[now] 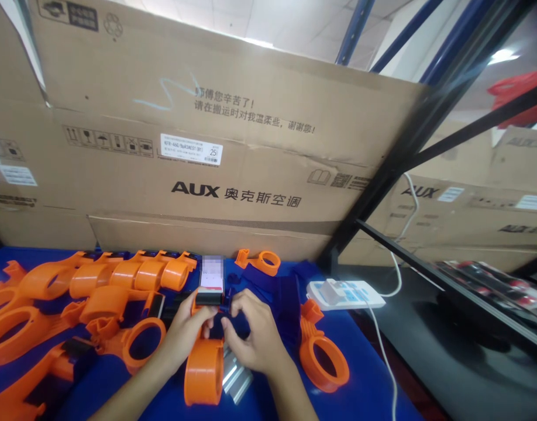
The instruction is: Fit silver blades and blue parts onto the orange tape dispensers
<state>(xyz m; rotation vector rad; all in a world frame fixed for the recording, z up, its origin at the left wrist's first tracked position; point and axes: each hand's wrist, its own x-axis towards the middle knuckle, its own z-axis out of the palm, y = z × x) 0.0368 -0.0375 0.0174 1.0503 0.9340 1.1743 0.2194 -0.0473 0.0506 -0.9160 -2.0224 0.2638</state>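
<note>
My left hand (190, 323) is closed around the handle of an orange tape dispenser (203, 373), whose round hub faces me. At its far end a black roller (209, 297) shows. My right hand (253, 330) is curled, thumb and forefinger brought in at a small dark blue part (227, 299) beside the roller; the fingertips partly hide it. Just beyond the roller lies a phone (212, 273) with a lit screen. Several silver metal pieces (236, 377) lie below my right hand, right of the hub.
Several orange dispensers (93, 279) crowd the left of the blue table cover (360, 362). Single orange ones lie at the back (269, 263) and right (324, 362). A white power strip (345, 294) with cables sits at the right edge. Large cardboard boxes (251, 164) and a black rack post (382, 140) stand behind.
</note>
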